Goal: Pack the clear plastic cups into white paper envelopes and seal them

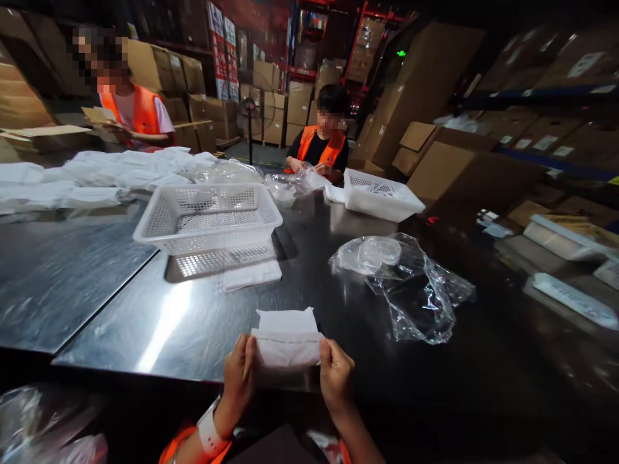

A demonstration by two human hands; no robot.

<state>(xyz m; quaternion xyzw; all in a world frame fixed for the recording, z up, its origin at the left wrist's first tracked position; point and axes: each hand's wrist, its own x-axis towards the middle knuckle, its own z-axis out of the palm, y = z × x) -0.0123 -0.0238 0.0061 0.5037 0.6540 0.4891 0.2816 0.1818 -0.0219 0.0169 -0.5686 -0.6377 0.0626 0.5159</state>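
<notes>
Where the dark, glossy metal table [145, 309] fills the lower view, a dim warehouse of stacked brown cardboard boxes [425, 71] and red and blue shelving is seen behind it. At twelve o'clock from the hands, a white perforated plastic basket [207, 216] is set on the table, with a second white basket [382, 193] at one o'clock. A crumpled clear plastic bag [411, 283] is spread at two o'clock, well apart from the hands. White folded cloths [97, 174] are heaped at ten o'clock. Two people in orange vests [322, 145] are seated at the far side of the table.

A small white flat packet with a folded flap [287, 338] is held just above the near table edge, between both hands. Its left edge is pinched by the left hand [239, 380], fingers curled upward and a white wristband worn on the wrist. Its right edge is gripped by the right hand [336, 377], thumb on top. Both forearms are raised from six o'clock, wrists roughly level.
</notes>
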